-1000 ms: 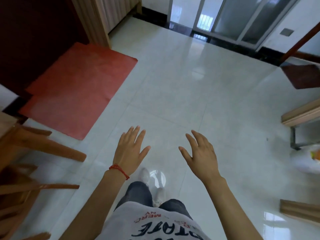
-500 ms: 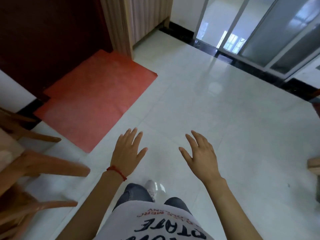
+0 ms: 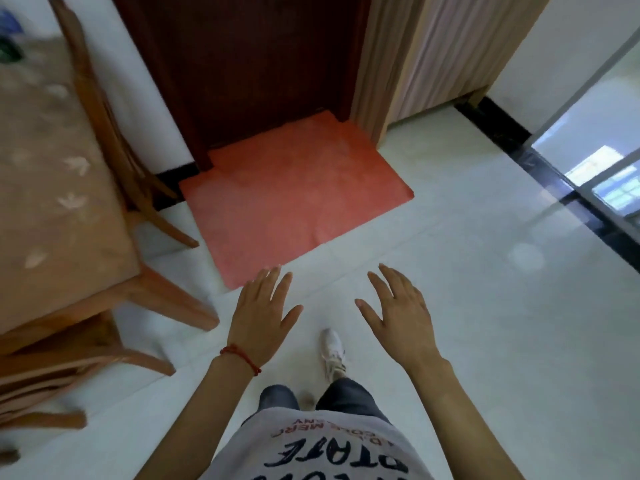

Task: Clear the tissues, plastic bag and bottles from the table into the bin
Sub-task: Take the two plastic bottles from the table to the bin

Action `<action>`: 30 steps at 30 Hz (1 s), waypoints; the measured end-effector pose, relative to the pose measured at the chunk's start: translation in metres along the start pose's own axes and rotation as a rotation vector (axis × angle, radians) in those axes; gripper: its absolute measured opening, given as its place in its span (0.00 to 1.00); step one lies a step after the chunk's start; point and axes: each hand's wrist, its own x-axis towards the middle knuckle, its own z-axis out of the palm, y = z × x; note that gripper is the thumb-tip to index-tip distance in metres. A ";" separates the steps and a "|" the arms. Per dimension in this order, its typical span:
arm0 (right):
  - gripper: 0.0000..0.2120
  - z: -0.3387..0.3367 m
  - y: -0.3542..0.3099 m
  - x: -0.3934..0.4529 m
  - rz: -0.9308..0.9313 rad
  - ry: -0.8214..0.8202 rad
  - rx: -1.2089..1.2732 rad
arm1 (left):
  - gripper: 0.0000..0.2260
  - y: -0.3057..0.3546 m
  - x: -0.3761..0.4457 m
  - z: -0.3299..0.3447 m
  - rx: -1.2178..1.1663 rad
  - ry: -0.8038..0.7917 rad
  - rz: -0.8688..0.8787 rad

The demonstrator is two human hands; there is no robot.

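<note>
A single wide-angle view is given, taken from the person's head and directed forward and steeply down at the glossy white tiled floor (image 3: 467, 323). The wearer's own grey printed shirt (image 3: 311, 452) is seen at the bottom edge, very near the lens. The left hand (image 3: 263, 317) and right hand (image 3: 401, 323) are held out at lower centre. The brown cloth-covered tabletop (image 3: 45, 188) is cut by the left edge, a salmon-red floor mat (image 3: 294, 199) lies at centre, and a dark wooden door (image 3: 252, 60) fills the upper middle. Straight lines are bent towards the frame's edges.
</note>
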 end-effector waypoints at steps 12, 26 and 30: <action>0.31 -0.008 0.002 0.159 -0.338 -0.048 0.018 | 0.30 -0.011 0.087 -0.036 0.004 0.117 -0.295; 0.23 0.008 -0.035 0.328 -0.480 -0.006 0.067 | 0.31 -0.086 0.216 -0.076 -0.027 0.177 -0.365; 0.23 0.016 -0.064 0.392 -0.488 0.021 0.065 | 0.31 -0.132 0.267 -0.097 -0.009 0.205 -0.341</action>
